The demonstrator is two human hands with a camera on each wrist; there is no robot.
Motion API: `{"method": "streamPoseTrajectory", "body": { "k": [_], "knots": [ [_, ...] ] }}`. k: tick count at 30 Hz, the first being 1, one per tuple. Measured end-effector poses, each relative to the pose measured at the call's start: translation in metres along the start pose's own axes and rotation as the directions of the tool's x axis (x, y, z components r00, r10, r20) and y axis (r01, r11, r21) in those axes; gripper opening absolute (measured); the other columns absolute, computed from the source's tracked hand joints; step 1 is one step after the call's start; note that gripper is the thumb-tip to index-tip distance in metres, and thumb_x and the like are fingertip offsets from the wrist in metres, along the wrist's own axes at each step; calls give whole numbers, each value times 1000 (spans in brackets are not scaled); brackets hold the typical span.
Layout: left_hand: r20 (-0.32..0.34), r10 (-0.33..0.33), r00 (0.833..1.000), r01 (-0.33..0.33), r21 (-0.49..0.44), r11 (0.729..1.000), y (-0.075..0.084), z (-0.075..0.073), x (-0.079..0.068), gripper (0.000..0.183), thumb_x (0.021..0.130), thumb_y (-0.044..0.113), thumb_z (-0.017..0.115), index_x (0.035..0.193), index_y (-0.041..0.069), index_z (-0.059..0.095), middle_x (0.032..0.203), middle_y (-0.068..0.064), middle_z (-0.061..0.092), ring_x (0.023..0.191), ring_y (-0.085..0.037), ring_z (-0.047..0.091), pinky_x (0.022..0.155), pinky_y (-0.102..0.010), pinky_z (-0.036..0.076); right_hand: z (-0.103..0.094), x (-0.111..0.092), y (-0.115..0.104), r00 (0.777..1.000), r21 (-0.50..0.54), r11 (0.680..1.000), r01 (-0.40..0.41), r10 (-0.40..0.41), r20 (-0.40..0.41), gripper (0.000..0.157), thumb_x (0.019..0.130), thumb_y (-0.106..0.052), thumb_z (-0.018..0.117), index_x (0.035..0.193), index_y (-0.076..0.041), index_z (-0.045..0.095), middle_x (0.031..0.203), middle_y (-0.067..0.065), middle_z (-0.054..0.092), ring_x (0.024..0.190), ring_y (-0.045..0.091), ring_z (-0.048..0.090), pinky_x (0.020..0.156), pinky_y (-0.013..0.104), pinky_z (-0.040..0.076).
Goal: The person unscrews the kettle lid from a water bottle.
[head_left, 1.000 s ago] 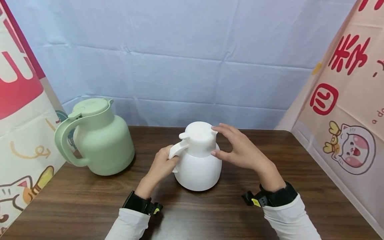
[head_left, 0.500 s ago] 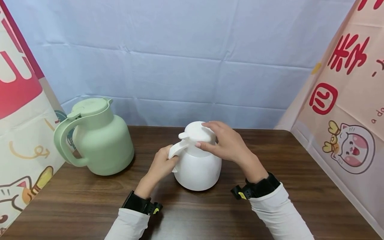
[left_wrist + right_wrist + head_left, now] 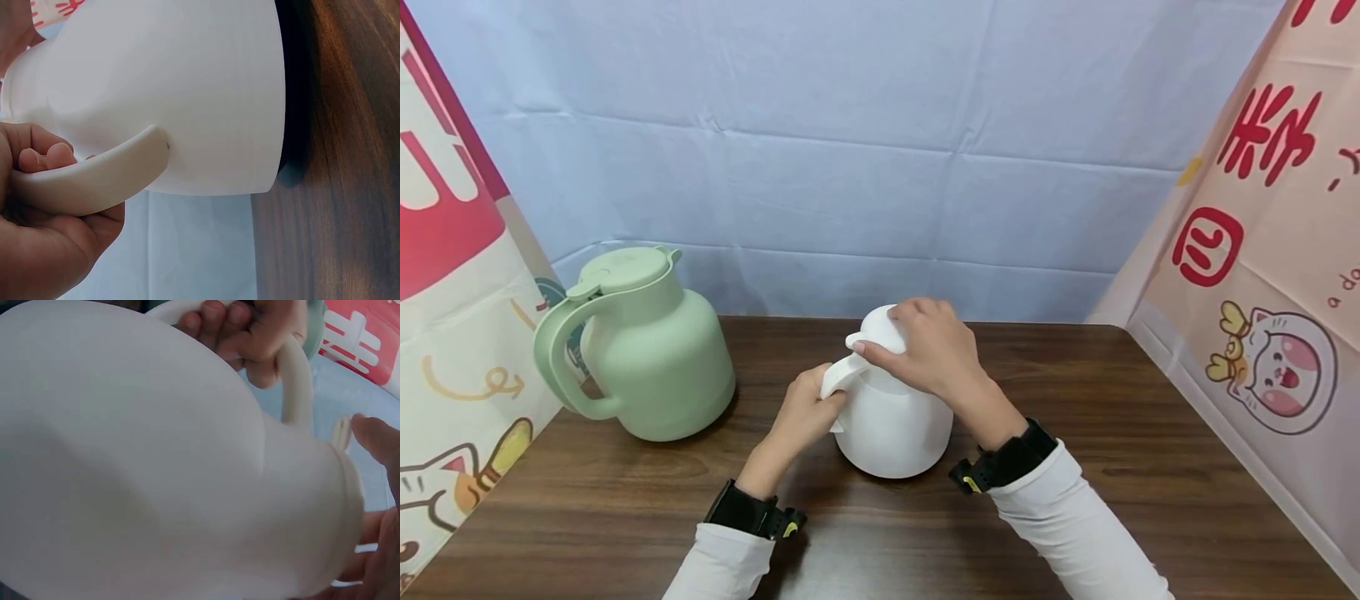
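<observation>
A white thermos jug (image 3: 895,433) stands upright on the table, its rounded body narrowing to a neck. My left hand (image 3: 805,412) grips its handle (image 3: 94,181), the fingers curled round it in the left wrist view. Over the jug's lid (image 3: 878,327) lies my right hand (image 3: 932,350), covering the lid's right part. The right thumb reaches the small lid tab (image 3: 341,432) above the handle. In the right wrist view, the other right fingers (image 3: 369,559) extend past the lid's far side, partly hidden behind it.
A larger green thermos jug (image 3: 670,358) stands at the left of the dark wooden table (image 3: 880,550), its handle towards the left. A pale blue cloth (image 3: 850,167) hangs behind the table. Printed sheets (image 3: 1255,333) stand along both sides.
My right hand has moved left across the lid, from the spout side to the tab by the handle. The left hand and the white jug have stayed in place.
</observation>
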State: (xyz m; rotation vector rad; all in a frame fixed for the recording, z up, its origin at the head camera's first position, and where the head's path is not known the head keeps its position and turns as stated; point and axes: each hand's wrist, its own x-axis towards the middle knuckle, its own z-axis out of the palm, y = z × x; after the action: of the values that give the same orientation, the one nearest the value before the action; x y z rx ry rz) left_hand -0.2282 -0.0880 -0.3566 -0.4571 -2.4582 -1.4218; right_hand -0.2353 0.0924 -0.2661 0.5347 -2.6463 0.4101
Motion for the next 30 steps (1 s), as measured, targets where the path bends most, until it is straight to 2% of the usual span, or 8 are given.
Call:
{"method": "streamPoseTrajectory", "body": {
  "k": [4,10,16,21,25,30],
  "knots": [
    [1,0,1000,0,8,1000,0,1,0,12,74,2,56,82,9,61,71,-4,61,60,-16,53,53,-35,47,8,0,-8,997,-65,997,-46,42,-65,76,72,-76,43,100,-7,59,102,9,57,92,32,46,62,47,47],
    [1,-15,1000,15,-1,1000,-1,1,0,12,75,2,57,84,8,62,72,-5,61,60,-16,54,54,-36,48,16,0,-15,988,-121,990,-66,48,-149,75,71,-78,41,87,-6,56,87,8,55,75,31,44,53,42,43],
    [-1,-21,1000,21,-4,1000,-1,1,0,10,75,2,57,83,8,61,70,-5,60,60,-16,54,54,-35,48,23,1,-17,982,-107,990,-91,71,-173,74,70,-78,41,90,-7,54,93,9,56,78,32,41,58,45,40],
    [9,-8,1000,9,-15,1000,-1,0,0,15,75,0,55,86,8,62,74,-5,61,63,-17,54,55,-35,47,29,2,-17,970,-99,991,-89,63,-235,68,71,-71,45,91,-7,55,97,12,58,79,34,42,60,49,39],
    [41,6,999,-4,-39,999,-1,-3,0,20,75,-1,53,92,6,62,79,-7,62,64,-17,54,55,-36,48,29,4,-20,965,-94,991,-91,65,-254,63,69,-67,49,89,-8,55,96,12,59,80,35,43,61,50,40],
    [97,8,995,-1,-75,997,-2,-6,0,22,76,-3,51,94,3,61,73,-8,58,55,-18,52,51,-34,46,30,4,-20,963,-79,993,-91,68,-261,61,68,-65,50,89,-9,56,97,12,59,82,37,44,63,52,40]
  ]
}}
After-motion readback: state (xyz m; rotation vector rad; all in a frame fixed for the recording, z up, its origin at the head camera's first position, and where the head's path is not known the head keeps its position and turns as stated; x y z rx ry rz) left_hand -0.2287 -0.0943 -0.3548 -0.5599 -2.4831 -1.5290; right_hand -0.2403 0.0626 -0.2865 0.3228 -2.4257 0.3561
